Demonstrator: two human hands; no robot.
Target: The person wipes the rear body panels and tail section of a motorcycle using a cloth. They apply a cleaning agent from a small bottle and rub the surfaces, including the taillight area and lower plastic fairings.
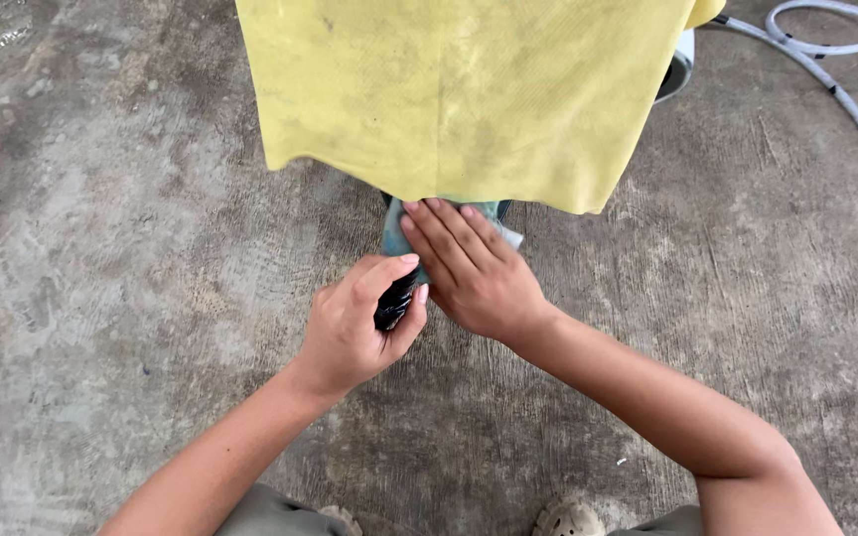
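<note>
left hand: closed around a black handle, thumb over the top, handle end poking out at the hand's 1 o'clock.
right hand: open, fingers flat and together, pressing down on a teal tool body; fingertips point to 11 o'clock, right under the cloth edge.
hands to each other: touching, right just at 2 o'clock of left.
tool: black handle runs into the teal body at 12 o'clock; most of the body is hidden by my right hand and the cloth, so I can't tell what kind of tool it is.
yellow cloth: big, stained, hangs across the top of view at 12 o'clock, lower edge just over my right fingertips.
grey hose: looped on the floor at 2 o'clock, well apart from my hands.
white round object: partly showing behind the cloth's right edge; can't identify.
floor: bare, mottled concrete.
shoes: tips visible at 6 o'clock.
</note>
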